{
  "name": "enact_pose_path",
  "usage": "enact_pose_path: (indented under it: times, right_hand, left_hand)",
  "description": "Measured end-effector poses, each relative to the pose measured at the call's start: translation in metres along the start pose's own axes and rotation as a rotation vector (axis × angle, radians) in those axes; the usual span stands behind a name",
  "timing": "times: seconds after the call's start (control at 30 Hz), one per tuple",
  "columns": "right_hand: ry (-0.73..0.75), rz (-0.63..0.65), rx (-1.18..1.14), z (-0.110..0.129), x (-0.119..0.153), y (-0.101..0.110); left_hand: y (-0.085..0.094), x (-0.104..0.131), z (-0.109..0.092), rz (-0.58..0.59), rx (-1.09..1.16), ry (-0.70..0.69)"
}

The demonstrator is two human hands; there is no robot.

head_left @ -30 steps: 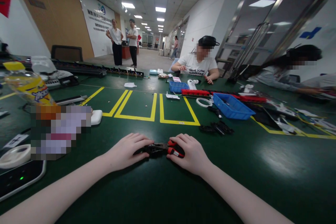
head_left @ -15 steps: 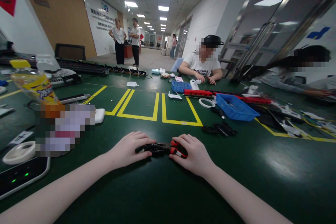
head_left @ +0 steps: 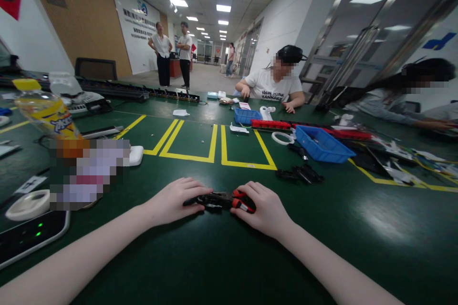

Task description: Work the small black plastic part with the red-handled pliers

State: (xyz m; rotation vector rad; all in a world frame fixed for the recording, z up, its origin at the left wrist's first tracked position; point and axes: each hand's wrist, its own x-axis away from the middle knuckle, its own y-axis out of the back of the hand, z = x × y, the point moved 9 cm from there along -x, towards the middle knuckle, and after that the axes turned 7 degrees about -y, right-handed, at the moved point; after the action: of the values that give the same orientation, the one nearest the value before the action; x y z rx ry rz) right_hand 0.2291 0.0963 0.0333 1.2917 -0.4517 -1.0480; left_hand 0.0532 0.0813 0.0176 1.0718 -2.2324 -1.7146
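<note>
My right hand (head_left: 265, 207) is closed around the red and black handles of a pair of pliers (head_left: 244, 206), whose jaws point left. My left hand (head_left: 175, 202) grips a black part (head_left: 196, 199) between thumb and fingers; its exact kind is unclear. The pliers' jaws meet the black part in the gap between my hands, where dark pieces overlap. Both hands rest low over the green table (head_left: 222, 267). A cluster of black parts (head_left: 304, 174) lies beyond my right hand.
Blue bins (head_left: 324, 145) and a white ring (head_left: 282, 138) stand at right. Yellow tape (head_left: 188, 157) marks rectangles ahead. At left are a drink bottle (head_left: 53, 114), a tape roll (head_left: 28, 205) and a device with green lights (head_left: 32, 236). A person (head_left: 274, 83) sits across the table.
My hands stay nearly in place, with the pliers and black part slightly shifted against each other. The person across the table has drawn one hand back toward the left.
</note>
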Motion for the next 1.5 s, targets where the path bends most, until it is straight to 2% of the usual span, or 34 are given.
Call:
enact_pose_path:
  times: [0.3, 0.8, 1.5]
  right_hand:
    - [0.006, 0.003, 0.025, -0.0004, -0.0005, -0.0011]
    - [-0.037, 0.0, -0.003, -0.0032, -0.0008, -0.0011]
    - [-0.032, 0.019, 0.002, -0.0023, -0.0021, -0.0023]
  left_hand:
    - [-0.0004, 0.0012, -0.0004, -0.002, -0.038, -0.052]
    - [-0.0034, 0.0011, 0.0019, 0.031, -0.059, -0.023]
    - [-0.0028, 0.0019, 0.0025, 0.019, -0.051, -0.016]
